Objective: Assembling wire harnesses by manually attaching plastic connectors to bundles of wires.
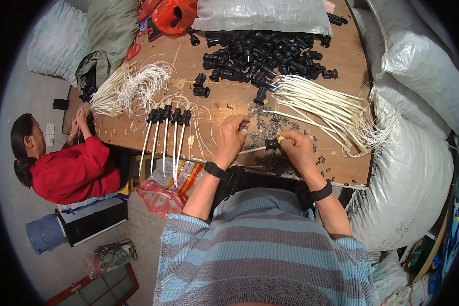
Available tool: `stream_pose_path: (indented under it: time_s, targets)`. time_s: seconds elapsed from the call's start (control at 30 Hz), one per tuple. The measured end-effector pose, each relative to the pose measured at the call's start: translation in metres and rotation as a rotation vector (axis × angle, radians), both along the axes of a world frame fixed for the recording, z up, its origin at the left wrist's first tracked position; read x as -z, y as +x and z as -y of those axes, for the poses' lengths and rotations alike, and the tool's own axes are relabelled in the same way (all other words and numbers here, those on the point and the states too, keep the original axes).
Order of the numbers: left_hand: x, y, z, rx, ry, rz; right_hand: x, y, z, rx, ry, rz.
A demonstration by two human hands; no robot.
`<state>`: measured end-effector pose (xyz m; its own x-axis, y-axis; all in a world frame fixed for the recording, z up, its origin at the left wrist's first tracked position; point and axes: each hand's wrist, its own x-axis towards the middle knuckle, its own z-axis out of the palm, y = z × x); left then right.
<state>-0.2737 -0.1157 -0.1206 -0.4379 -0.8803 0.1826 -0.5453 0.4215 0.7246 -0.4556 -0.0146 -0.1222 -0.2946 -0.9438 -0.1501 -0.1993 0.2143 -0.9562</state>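
My right hand, with a yellow cover on one fingertip, grips a black plastic socket near the table's front edge. A white tube runs leftward from that socket. My left hand is just above and left of the tube, its fingers pinched together and a white cover on one fingertip; whatever it pinches is too small to make out. Small grey clips lie scattered between and beyond my hands. Small black pieces are heaped below my right hand, partly hidden by it.
Beyond my hands lies a pile of black sockets. White wired tubes lie right, another bundle far left. Several socketed tubes overhang the front edge. White sacks crowd the right. A person in red sits left, hands together.
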Motion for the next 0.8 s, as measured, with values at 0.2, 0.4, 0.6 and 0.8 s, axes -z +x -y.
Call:
stream_pose_path:
  time_s: [0.2,0.4,0.6,0.8]
  targets:
    - [0.003,-0.005,0.001,-0.013,-0.102,0.055,0.002,-0.004,0.001,0.029,0.02,0.053]
    - [-0.012,-0.023,-0.013,-0.031,0.222,-0.255,0.001,-0.001,0.003,0.074,0.01,0.037]
    - [-0.027,-0.043,-0.04,0.279,-0.158,-0.175,-0.002,0.006,0.005,0.03,-0.197,-0.086]
    - [-0.026,-0.036,-0.04,0.142,0.061,-0.296,-0.008,0.014,0.001,0.085,-0.23,-0.272]
